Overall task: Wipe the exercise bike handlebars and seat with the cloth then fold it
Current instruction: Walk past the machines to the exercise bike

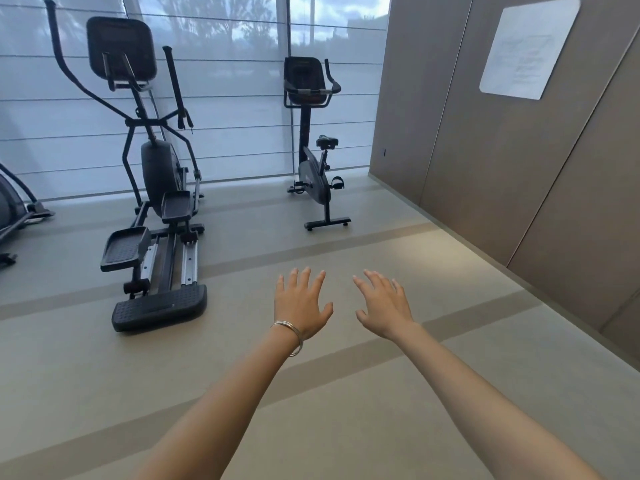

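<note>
Holding my left hand [301, 306] and right hand [382, 306] spread wide and empty, with no cloth anywhere in view, I risk reaching the black upright exercise bike [313, 147] by the window with nothing to wipe it.

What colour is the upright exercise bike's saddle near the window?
Black, like the frame; the upright exercise bike's saddle shows in the head view.

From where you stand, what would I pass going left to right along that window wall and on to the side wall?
Partly cut-off machine at the left edge → elliptical trainer → exercise bike → brown panelled wall → white notice on that wall.
</note>
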A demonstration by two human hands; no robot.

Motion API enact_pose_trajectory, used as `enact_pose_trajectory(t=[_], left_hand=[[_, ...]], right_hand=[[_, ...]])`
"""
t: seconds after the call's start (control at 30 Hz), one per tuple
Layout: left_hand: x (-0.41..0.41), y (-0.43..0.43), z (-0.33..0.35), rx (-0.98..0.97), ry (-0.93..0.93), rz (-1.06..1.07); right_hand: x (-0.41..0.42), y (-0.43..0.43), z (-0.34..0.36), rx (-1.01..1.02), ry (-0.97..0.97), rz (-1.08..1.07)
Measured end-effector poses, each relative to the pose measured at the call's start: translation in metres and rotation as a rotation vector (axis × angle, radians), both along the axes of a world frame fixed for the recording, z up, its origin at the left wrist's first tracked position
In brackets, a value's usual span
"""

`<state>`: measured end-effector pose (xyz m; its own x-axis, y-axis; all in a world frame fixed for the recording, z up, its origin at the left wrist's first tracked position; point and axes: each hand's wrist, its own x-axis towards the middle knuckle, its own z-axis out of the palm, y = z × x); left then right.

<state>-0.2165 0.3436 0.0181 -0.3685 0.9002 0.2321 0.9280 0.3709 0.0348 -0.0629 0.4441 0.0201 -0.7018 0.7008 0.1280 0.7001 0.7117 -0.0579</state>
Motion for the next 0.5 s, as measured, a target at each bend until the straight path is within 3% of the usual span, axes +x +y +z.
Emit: enact_pose_trajectory(t=[0.5], left_hand=[[-0.063, 0.111, -0.046, -0.118, -0.037, 0.055]], right_hand=[[-0.068, 0.123, -0.048, -0.088, -0.071, 0.061]])
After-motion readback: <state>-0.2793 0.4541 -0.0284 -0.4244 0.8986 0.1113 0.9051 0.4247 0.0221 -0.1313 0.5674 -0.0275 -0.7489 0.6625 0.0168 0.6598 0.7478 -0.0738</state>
